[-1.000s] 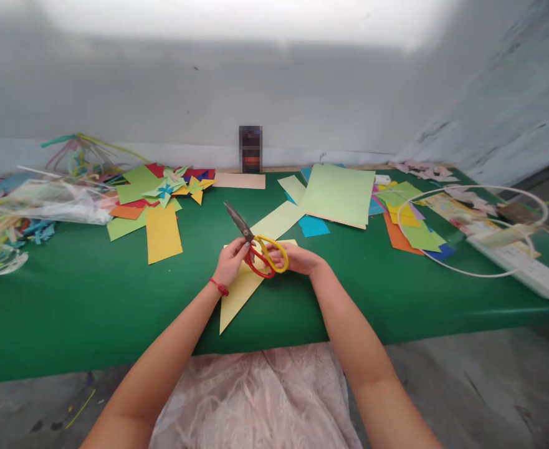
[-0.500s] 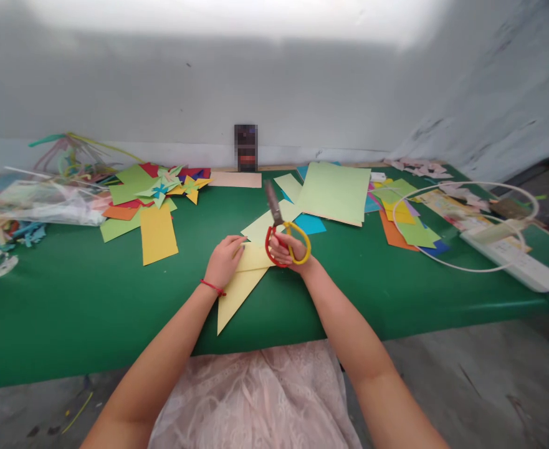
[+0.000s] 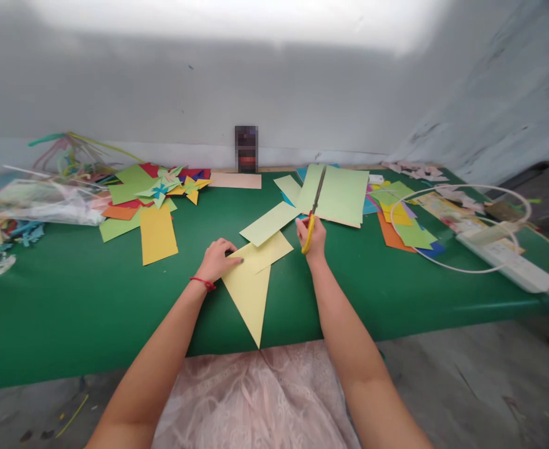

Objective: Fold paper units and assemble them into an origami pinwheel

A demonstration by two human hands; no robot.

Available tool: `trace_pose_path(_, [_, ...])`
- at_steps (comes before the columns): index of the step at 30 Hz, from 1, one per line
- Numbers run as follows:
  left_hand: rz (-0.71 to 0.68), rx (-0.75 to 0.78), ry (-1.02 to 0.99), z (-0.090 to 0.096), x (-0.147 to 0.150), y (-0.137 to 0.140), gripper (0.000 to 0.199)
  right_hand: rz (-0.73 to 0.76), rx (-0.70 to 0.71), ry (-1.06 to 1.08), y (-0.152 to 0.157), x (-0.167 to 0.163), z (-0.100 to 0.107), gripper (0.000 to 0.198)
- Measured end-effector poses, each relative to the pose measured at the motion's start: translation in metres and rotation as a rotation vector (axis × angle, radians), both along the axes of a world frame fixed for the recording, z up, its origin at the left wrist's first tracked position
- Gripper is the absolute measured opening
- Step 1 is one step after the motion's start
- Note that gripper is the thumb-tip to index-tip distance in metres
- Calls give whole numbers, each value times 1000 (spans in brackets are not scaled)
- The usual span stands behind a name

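Observation:
My left hand [image 3: 219, 259] is at the upper left corner of a pale yellow folded paper triangle [image 3: 250, 293], thumb on top and fingers curled at its edge. The triangle's point faces the table's front edge. A loose yellow paper piece [image 3: 278, 249] lies against its upper right side, partly under a pale green paper strip [image 3: 269, 224]. To the right, my right hand [image 3: 317, 240] is closed around scissors [image 3: 319, 190] with red and yellow handles. Their blades point up and away, seemingly together, in front of a stack of pale green sheets [image 3: 344, 193].
Paper stars [image 3: 162, 187] and coloured sheets lie at the left, with a yellow sheet [image 3: 159, 236] nearer. Paper scraps and plastic [image 3: 45, 199] fill the far left. At the right are coloured papers [image 3: 407, 218] and a white power strip [image 3: 508, 259] with its looped cable.
The yellow triangle has turned so its point faces me, and the yellow piece shows apart at its upper right. My right hand has moved right and away from the paper with the scissors.

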State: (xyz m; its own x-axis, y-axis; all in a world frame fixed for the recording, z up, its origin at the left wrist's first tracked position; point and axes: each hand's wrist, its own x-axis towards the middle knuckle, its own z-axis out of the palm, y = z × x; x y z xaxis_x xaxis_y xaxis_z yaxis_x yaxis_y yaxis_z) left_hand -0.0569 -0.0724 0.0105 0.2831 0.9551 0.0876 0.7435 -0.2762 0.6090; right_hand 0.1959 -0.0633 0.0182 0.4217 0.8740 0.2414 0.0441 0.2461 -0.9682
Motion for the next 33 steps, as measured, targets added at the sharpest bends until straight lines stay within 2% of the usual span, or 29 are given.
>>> trace_pose_path(3, [-66, -25, -61, 1, -2, -1, 19, -56, 13, -170, -1, -1, -4, 21])
trace_pose_path(5, [-129, -58, -103, 2, -3, -3, 21, -19, 16, -228, -2, -2, -5, 23])
trace_pose_path(9, [-175, -120, -148, 1, -6, -3, 25, 199, 9, -277, -5, -2, -2, 27])
trace_pose_path(12, [-167, -158, -174, 1, -10, -2, 28, 403, -11, -204, -8, -2, 3, 26])
trace_pose_path(16, [-159, -217, -218, 2, -12, -2, 29, 489, -40, -130, -12, -1, 8, 28])
trace_pose_path(19, [-150, -248, -249, 3, -12, -2, 27, 549, -72, -205, -14, 2, 8, 31])
trace_pose_path(24, [-113, -242, -315, 7, -11, -4, 27, 595, -186, -378, -15, 4, 7, 32])
trace_pose_path(30, [-55, -307, -387, 14, -12, -5, 33, 602, -204, -363, -16, 4, 8, 30])
trace_pose_path(33, [49, -373, -610, 17, -17, -2, 46, 545, -203, -264, -15, 6, 9, 29])
